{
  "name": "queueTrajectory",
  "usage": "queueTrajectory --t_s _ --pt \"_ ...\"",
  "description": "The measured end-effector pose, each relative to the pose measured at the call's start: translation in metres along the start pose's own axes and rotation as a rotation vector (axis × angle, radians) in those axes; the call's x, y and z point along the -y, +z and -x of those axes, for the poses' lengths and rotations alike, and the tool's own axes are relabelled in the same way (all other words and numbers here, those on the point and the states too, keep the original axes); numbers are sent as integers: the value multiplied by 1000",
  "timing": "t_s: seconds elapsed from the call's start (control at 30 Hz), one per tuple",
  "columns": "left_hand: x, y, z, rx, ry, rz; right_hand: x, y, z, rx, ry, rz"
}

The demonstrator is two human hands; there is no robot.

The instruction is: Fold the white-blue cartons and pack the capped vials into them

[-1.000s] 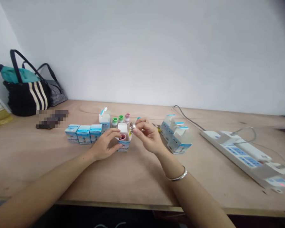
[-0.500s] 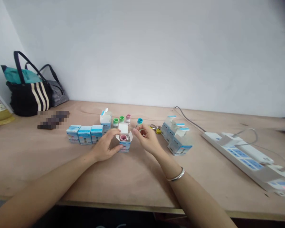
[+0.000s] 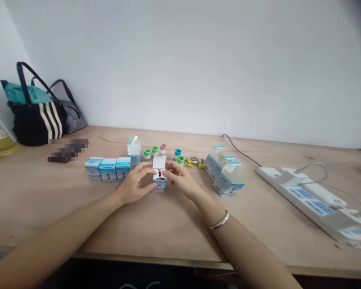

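Note:
A small blue-and-white carton (image 3: 159, 186) stands upright on the table with its top lid raised and its side flaps folded inward. My left hand (image 3: 135, 184) grips its left side between thumb and fingers. On the right, my right hand (image 3: 182, 178) has its fingers curled, pressing the side flap over a pink-topped item that shows through the gap. Behind the carton stand small bottles with green caps (image 3: 147, 153), a pink cap (image 3: 163, 147) and a blue cap (image 3: 177, 153). Another green-capped bottle (image 3: 180, 160) is just beyond my right fingers.
Three closed cartons (image 3: 108, 170) line up at left, beside an open carton (image 3: 134, 150). Several open cartons (image 3: 224, 172) stand at right, near yellow-handled scissors (image 3: 201, 164). A power strip (image 3: 307, 200) lies far right; bags (image 3: 33, 124) and a dark pixelated object (image 3: 66, 151) are left.
My right hand has moved left onto the carton, and its side flaps have folded in over the pink-topped item. My left hand keeps its hold.

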State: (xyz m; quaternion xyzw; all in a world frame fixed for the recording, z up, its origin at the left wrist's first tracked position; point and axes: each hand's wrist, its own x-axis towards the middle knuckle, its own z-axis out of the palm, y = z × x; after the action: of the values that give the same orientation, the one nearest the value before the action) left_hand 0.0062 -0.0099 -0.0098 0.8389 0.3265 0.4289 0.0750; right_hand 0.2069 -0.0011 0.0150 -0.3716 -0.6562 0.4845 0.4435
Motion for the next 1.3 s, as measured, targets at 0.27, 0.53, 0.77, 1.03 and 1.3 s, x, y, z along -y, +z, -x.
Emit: queueTrajectory --t_s 0.27,0.53,0.77,1.03,1.3 --pt "4 4 0 -80 27 36 -4 -6 -1 -27 -350 220" --pt "5 5 -2 -112 75 44 2 -4 2 -60 -533 373" --pt "6 6 0 -80 99 16 0 -8 2 -10 -550 441" --pt "2 5 -1 -59 117 -16 4 -13 2 81 -529 456" --pt "0 3 -2 -35 118 -135 1 -3 -51 -105 -399 588"
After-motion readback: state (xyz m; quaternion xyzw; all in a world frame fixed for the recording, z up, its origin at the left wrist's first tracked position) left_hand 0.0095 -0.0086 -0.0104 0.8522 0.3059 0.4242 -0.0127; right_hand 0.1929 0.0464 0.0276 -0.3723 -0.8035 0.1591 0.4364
